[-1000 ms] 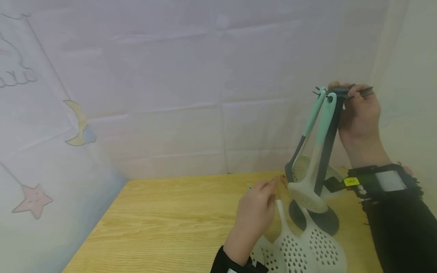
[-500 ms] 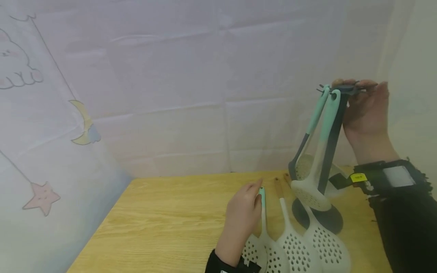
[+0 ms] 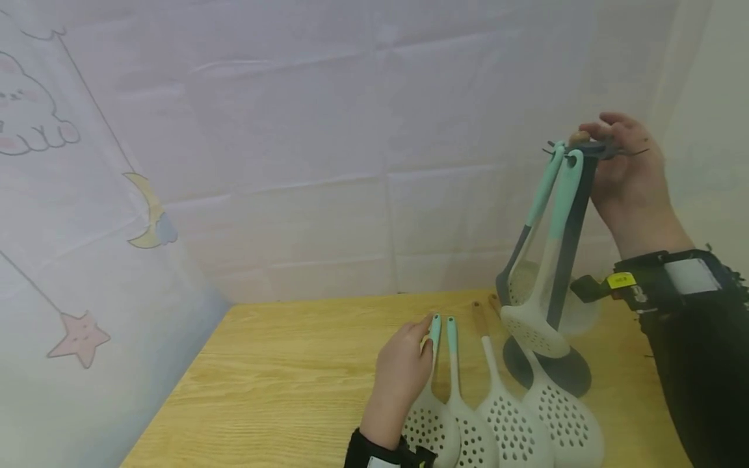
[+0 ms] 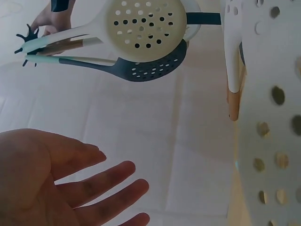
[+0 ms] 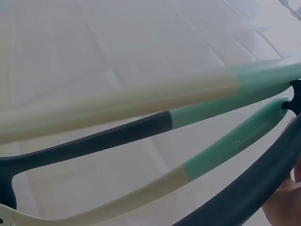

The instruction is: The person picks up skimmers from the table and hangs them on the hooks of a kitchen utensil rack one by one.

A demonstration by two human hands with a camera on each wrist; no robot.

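Observation:
My right hand (image 3: 605, 146) grips the hooked top of a dark utensil stand (image 3: 570, 221) at the table's right. From its hooks hang a cream skimmer (image 3: 532, 328) and a dark slotted spoon (image 3: 508, 286), both with mint handles (image 5: 235, 146). Several cream skimmers lie side by side on the table; the leftmost one (image 3: 430, 422) has a mint handle. My left hand (image 3: 422, 335) rests over that one, fingertips touching the handle. In the left wrist view its palm (image 4: 56, 188) faces up, fingers straight and holding nothing.
The light wooden table (image 3: 281, 377) stands in a corner of pale fabric walls printed with a moon (image 3: 149, 221) and a star (image 3: 78, 338). The stand's round dark base (image 3: 556, 374) sits beside the rightmost skimmer (image 3: 564, 422).
My left hand has slid left and toward me, from the wooden-handled skimmers to the leftmost mint-handled one. My right hand stays on the stand's top, its fingers raised a little.

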